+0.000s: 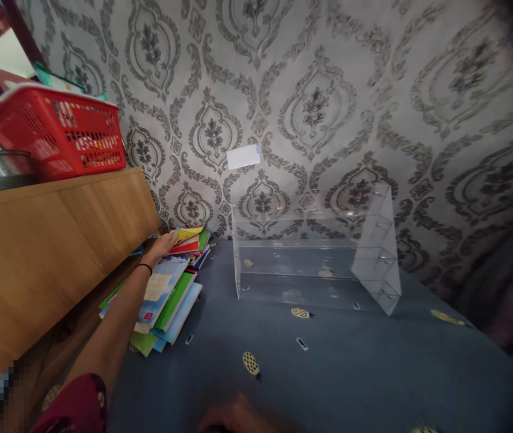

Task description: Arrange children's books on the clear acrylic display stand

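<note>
My left hand [165, 245] touches a thin, flat yellow paper booklet [189, 233], probably light, bendy, best pinched edgewise; its grip and my blurred right hand [238, 416]'s I can't tell.

Along the left edge of the blue surface [278, 337], the stacked books [172, 304] and wooden cabinet [53, 234] crowd our left hand [165, 243]. We can pass between books and clear rack [319, 255]; that rack blocks us near the back edge. In front of it, our right hand [237, 415] has open room toward the right edge.
</note>
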A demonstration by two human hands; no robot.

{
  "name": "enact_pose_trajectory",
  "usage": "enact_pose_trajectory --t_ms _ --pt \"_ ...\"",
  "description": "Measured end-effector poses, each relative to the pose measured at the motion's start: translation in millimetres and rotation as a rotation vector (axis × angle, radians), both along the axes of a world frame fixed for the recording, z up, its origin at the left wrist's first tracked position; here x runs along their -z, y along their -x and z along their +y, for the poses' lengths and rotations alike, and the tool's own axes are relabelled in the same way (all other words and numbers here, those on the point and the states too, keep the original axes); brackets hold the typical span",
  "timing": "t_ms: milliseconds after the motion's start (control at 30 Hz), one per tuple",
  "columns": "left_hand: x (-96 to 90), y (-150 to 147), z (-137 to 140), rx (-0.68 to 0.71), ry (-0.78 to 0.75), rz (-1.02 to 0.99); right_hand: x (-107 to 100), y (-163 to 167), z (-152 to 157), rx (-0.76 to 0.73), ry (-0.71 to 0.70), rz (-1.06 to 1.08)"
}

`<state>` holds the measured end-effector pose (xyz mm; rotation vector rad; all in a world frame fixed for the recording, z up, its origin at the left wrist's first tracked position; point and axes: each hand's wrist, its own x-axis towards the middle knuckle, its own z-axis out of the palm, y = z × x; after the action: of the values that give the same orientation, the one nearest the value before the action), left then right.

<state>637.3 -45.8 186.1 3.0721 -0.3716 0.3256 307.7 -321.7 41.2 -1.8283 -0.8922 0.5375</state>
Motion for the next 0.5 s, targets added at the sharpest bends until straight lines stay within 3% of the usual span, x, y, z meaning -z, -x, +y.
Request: enact_pose_trajectory --t_ms 133,500 --pt "4.8 3 -14 -0.035 -0.033 0.004 2 1 -1 0.020 -0.001 -0.021" --pt "12.7 10 -30 0.132 -0.116 0.063 21 -6 7 -0.011 -0.040 -0.043"
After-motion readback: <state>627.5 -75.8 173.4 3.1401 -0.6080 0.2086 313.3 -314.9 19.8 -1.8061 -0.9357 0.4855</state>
